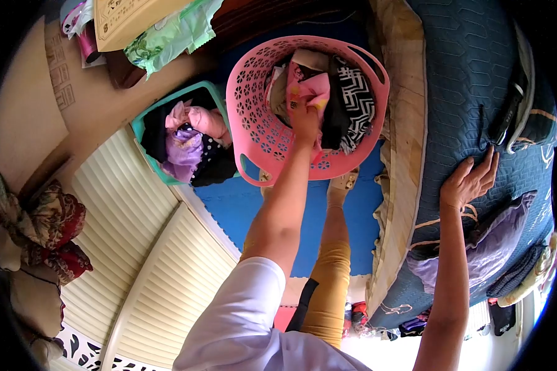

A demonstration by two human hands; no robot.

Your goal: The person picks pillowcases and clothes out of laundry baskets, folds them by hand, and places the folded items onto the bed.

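My left hand [306, 125] reaches into a pink plastic laundry basket [252, 99] with punched flower-shaped holes. Its fingers are closed on a pink garment [315, 88] with yellow marks. Around that lie a black-and-white zigzag cloth [355, 93], a black cloth and a beige one. My right hand [470, 180] lies palm down on the blue quilted mattress [458, 80], fingers stretched out and holding nothing. Just beyond its fingertips is a dark, slim object [509, 117], whose kind I cannot make out. A lilac cloth [495, 250] is spread below that hand.
Left of the basket stands a teal bin [147, 143] with purple, pink and black polka-dot clothes. Blue mats [247, 216] cover the floor. A cream slatted panel [124, 185] is at left. A cardboard box [130, 21] and green packet [170, 43] sit upper left.
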